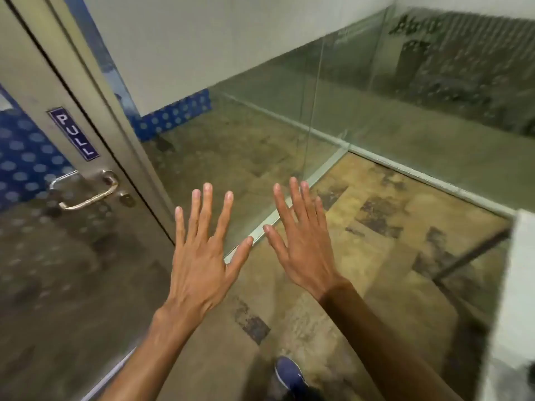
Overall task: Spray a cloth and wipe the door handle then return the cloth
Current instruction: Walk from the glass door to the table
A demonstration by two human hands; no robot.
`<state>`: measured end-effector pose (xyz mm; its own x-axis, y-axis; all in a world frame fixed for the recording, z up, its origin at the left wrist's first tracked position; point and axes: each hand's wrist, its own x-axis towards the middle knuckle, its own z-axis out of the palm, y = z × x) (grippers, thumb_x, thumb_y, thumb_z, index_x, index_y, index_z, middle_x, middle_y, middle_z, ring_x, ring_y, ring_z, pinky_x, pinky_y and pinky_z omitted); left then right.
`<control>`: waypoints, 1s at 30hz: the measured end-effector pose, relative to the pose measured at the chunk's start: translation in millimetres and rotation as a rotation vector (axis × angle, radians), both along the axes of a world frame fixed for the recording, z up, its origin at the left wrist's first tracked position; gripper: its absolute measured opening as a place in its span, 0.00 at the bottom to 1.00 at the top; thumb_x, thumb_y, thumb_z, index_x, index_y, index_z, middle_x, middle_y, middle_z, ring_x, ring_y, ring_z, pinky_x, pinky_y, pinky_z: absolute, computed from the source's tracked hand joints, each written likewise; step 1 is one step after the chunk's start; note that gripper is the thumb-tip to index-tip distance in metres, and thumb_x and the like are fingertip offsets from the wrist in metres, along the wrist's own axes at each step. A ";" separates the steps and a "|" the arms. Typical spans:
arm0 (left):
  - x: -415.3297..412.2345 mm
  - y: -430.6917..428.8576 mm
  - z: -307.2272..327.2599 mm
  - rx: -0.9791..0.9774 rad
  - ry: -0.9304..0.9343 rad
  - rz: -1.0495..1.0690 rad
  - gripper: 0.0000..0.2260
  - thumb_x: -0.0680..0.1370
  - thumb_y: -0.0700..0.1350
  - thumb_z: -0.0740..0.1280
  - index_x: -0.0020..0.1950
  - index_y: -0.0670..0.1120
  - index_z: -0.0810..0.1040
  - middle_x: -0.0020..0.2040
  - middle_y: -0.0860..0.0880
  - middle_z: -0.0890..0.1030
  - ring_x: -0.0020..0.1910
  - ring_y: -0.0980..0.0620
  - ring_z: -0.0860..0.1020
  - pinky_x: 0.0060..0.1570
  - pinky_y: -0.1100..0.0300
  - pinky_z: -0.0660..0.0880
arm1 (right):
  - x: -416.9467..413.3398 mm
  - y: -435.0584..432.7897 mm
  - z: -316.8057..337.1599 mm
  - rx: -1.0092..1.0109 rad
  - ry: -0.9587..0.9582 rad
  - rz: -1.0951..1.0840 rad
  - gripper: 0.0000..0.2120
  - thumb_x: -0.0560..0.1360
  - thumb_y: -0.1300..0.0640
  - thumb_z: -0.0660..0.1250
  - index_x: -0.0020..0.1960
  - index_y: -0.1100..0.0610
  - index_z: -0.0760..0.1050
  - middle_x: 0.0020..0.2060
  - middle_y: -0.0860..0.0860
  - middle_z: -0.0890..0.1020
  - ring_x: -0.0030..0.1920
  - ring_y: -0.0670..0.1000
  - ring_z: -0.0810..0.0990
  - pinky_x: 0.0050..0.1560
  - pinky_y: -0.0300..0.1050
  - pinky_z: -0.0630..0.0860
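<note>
The metal door handle (86, 191) sits at the left on the glass door (58, 270), just below a blue PULL sign (73, 134) on the door frame. Both hands are held out flat in front of it, backs up: the left hand (202, 256) and the right hand (301, 244) have fingers spread wide and grip nothing. A blue shoe (291, 374) stands on the mottled brown floor (390, 227) below.
</note>
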<state>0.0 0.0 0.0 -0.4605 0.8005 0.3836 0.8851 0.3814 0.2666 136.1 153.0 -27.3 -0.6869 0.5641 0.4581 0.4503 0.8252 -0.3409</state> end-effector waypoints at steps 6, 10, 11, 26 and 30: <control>59.5 30.6 -10.5 0.000 -0.047 -0.325 0.36 0.84 0.65 0.54 0.87 0.53 0.45 0.88 0.47 0.39 0.87 0.47 0.38 0.85 0.40 0.41 | 90.1 -15.2 -6.4 -0.056 -0.081 -0.280 0.33 0.85 0.40 0.50 0.85 0.47 0.42 0.84 0.52 0.41 0.83 0.53 0.38 0.82 0.63 0.48; 109.3 51.1 -11.7 -0.022 -0.067 -0.482 0.36 0.84 0.64 0.53 0.87 0.51 0.45 0.87 0.47 0.38 0.86 0.47 0.37 0.84 0.41 0.38 | 156.6 -25.0 -7.8 -0.056 -0.040 -0.428 0.33 0.85 0.42 0.56 0.85 0.50 0.47 0.84 0.55 0.47 0.84 0.55 0.42 0.82 0.64 0.51; 122.7 55.0 -11.4 -0.024 -0.073 -0.516 0.36 0.84 0.64 0.53 0.87 0.51 0.45 0.87 0.47 0.37 0.86 0.48 0.36 0.84 0.42 0.37 | 171.7 -28.1 -7.7 -0.050 -0.028 -0.457 0.33 0.85 0.43 0.56 0.85 0.51 0.48 0.84 0.56 0.49 0.84 0.56 0.44 0.81 0.64 0.53; 368.4 72.3 -50.5 -0.070 -0.220 -0.825 0.36 0.84 0.66 0.51 0.87 0.55 0.40 0.87 0.50 0.34 0.86 0.48 0.36 0.84 0.40 0.38 | 429.3 -69.6 -30.0 -0.089 -0.030 -0.817 0.35 0.85 0.41 0.54 0.84 0.47 0.40 0.84 0.53 0.42 0.84 0.52 0.39 0.82 0.55 0.39; 434.2 71.1 -59.2 -0.094 -0.239 -0.855 0.36 0.84 0.69 0.48 0.86 0.56 0.39 0.86 0.51 0.33 0.86 0.50 0.34 0.84 0.42 0.36 | 492.8 -78.2 -42.4 -0.144 0.020 -0.848 0.33 0.85 0.41 0.54 0.85 0.46 0.43 0.85 0.50 0.44 0.84 0.51 0.40 0.82 0.55 0.39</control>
